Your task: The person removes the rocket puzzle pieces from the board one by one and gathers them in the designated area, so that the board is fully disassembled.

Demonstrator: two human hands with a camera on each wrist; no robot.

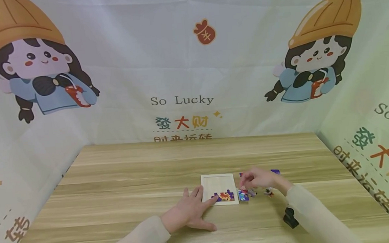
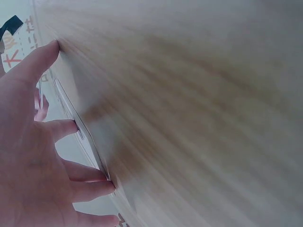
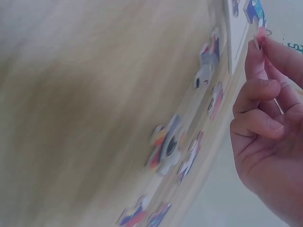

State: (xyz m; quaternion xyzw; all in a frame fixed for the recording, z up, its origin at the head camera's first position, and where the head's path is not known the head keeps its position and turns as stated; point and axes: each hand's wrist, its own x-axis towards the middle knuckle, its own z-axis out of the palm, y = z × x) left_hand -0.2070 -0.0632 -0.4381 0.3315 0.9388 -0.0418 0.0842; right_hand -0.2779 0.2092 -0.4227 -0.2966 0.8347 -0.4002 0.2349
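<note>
A shallow white puzzle tray point(image 1: 217, 175) lies on the table, with joined purple and orange jigsaw pieces point(image 1: 225, 197) in its lower right corner. My left hand point(image 1: 191, 210) spreads its fingers over the tray's left side; the index fingertip touches the joined pieces. In the left wrist view, the left fingertips point(image 2: 112, 186) rest along the tray's edge. Just right of the tray, my right hand point(image 1: 257, 180) pinches a blue jigsaw piece point(image 3: 256, 10) between thumb and index finger. That piece is tilted up off the table, and the other right fingers curl loosely.
Several loose jigsaw pieces point(image 3: 166, 145) lie on the wooden table point(image 1: 124, 186) below and right of my right hand. One purple piece point(image 1: 275, 171) shows past the right wrist. A printed cloth point(image 1: 126, 66) hangs behind the table and along its sides.
</note>
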